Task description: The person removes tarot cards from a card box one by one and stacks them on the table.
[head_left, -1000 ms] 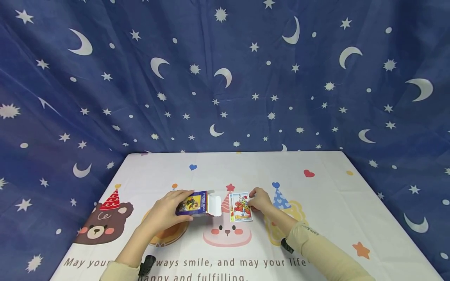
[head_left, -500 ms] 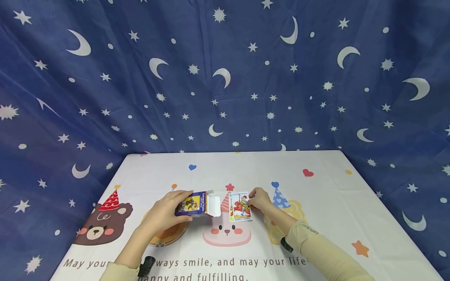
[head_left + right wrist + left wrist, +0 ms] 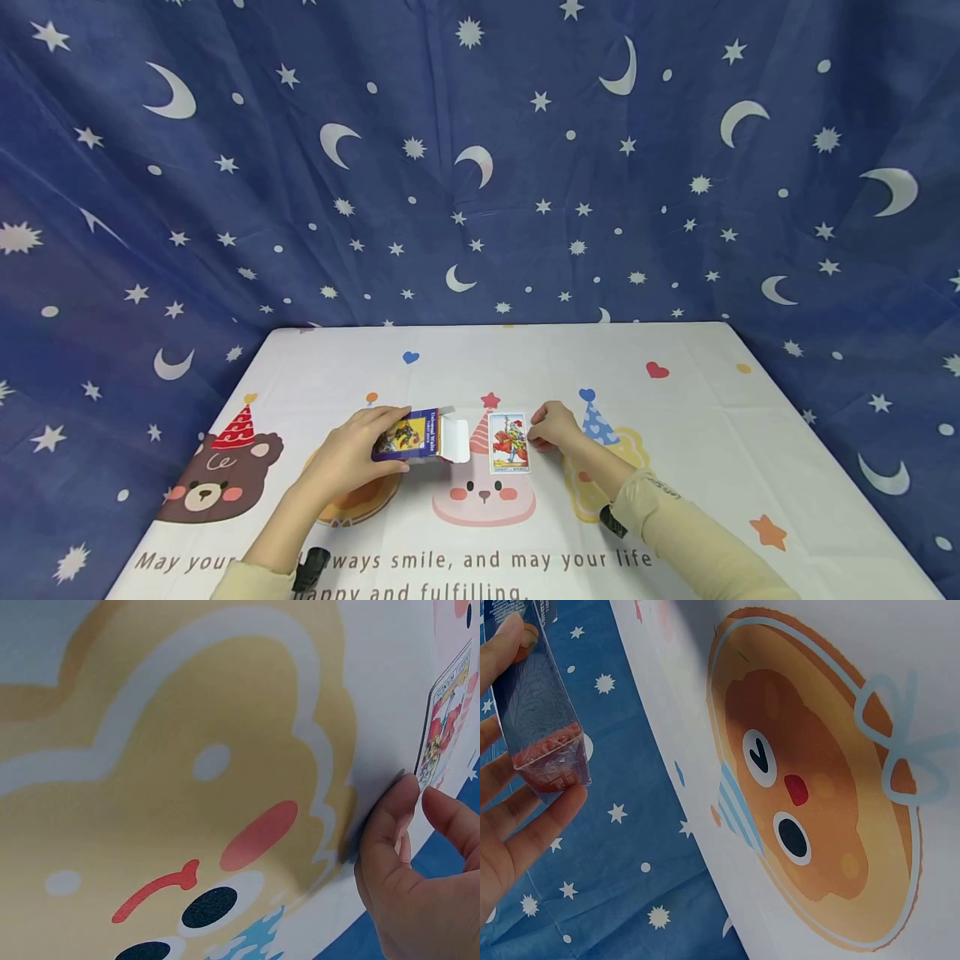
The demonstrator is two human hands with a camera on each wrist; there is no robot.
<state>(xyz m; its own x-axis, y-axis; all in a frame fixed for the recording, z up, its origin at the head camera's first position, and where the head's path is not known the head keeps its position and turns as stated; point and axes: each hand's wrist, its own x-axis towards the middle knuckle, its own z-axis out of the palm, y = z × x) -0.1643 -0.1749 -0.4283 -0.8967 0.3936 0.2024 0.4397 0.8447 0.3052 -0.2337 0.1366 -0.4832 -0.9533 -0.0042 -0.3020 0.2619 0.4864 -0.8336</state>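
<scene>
My left hand grips a tarot card box, dark blue with a colourful picture on top. Its white end flap hangs open toward the right. In the left wrist view the thumb and fingers lie along the box. A tarot card with a red and yellow figure lies face up on the table, right of the box. My right hand rests beside it, fingertips right at the card's right edge. Thumb and forefinger stand slightly apart in the right wrist view, with the card just beyond them.
A white tablecloth printed with cartoon animals, hearts and lettering covers the table. Behind it hangs a blue curtain with moons and stars. Dark wrist straps show at both sleeves.
The top card has slid left and now covers the card that showed beneath its left edge. My right fingertips have come off its face to its edge. The left hand holds still.
</scene>
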